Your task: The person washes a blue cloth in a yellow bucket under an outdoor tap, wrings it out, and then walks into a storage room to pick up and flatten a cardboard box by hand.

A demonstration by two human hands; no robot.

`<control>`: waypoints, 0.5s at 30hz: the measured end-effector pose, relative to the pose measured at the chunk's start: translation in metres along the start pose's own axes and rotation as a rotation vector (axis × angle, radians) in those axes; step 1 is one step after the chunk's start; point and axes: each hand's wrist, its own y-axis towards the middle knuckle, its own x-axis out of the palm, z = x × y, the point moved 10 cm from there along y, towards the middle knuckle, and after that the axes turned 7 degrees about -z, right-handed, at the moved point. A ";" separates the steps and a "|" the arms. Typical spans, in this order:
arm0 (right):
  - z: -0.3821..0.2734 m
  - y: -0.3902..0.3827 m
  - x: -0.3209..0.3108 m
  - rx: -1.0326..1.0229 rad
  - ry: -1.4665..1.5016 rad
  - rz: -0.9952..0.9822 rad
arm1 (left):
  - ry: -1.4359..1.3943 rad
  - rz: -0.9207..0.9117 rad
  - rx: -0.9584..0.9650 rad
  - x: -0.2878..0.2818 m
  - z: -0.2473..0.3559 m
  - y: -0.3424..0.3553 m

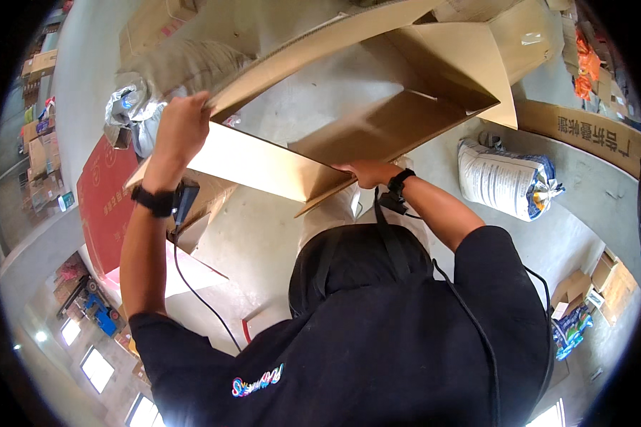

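Both grips on open cardboard box (pixel 377 107)

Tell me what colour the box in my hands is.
Plain brown cardboard box, seen best in the head view.

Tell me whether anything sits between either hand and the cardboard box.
Nothing visible does. The left hand already grips the upper flap edge of the open cardboard box, and the right hand grips its lower edge. Both are in direct contact with the cardboard.
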 end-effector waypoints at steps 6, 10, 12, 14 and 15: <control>-0.057 -0.031 0.000 0.065 -0.187 0.002 | 0.059 0.065 0.043 -0.016 -0.012 0.001; -0.080 -0.034 0.006 0.164 -0.119 -0.139 | 0.202 0.236 0.130 -0.014 -0.004 -0.001; -0.098 -0.036 0.005 0.185 -0.046 -0.214 | 0.143 0.236 0.109 0.005 -0.024 0.007; -0.081 0.003 0.027 -0.053 0.036 -0.237 | 0.092 0.150 0.010 0.032 -0.042 0.031; -0.085 0.015 0.030 -0.043 0.108 -0.221 | 0.081 0.155 -0.008 0.040 -0.042 0.034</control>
